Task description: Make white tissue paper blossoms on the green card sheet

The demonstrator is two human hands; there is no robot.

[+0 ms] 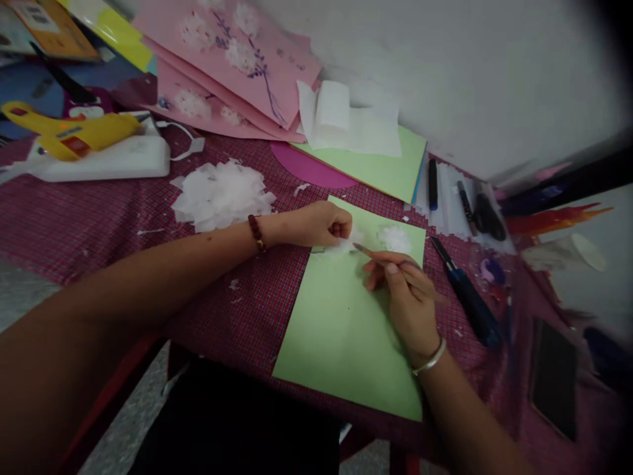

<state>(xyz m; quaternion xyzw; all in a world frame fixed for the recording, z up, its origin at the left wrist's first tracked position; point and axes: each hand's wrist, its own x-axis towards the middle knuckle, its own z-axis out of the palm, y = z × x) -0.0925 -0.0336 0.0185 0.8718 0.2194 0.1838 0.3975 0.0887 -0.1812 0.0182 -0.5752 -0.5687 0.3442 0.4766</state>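
Note:
A light green sheet of paper (341, 323) lies on the red checked tablecloth in front of me. My left hand (321, 224) rests at the sheet's top left corner, fingers pinched on a small white tissue piece (341, 247). My right hand (405, 297) lies on the sheet and grips a thin stick-like tool (376, 254) whose tip points at that tissue piece. A second fluffy white tissue tuft (395, 237) sits on the sheet near its top right corner.
A pile of cut white tissue (220, 194) lies to the left. A yellow glue gun (74, 135) rests on a white tray. Pink flower cards (237, 59), green paper, pens (432, 185), a blue utility knife (467, 300) and a dark phone (554, 376) surround the sheet.

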